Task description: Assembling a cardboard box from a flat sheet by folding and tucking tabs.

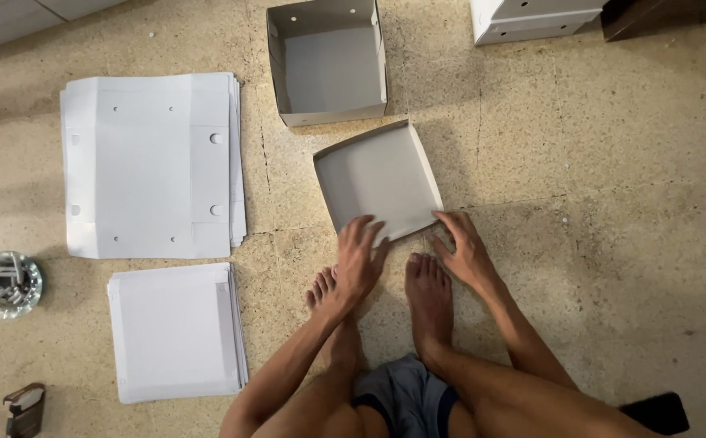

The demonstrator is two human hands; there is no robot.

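Centre frame: left hand [359, 264] and right hand [465, 250], fingers spread flat, press the near edge of a shallow cardboard lid [377, 178]; nothing gripped.

Speckled beige stone floor [612, 203], hairline cracks, some dark stains. On it: shallow grey cardboard tray [377, 178] at centre, near edge under both hands; open deeper grey box [327, 63] just above it, apart. Left side: stack of flat white die-cut sheets [149, 166], smaller stack of white sheets [176, 331] just below it. Far left: round glass dish [7, 283]; small brown item [25, 408] at bottom left corner. White boxes [535, 19] at top right edge. Bare feet [427, 296] planted below the tray.
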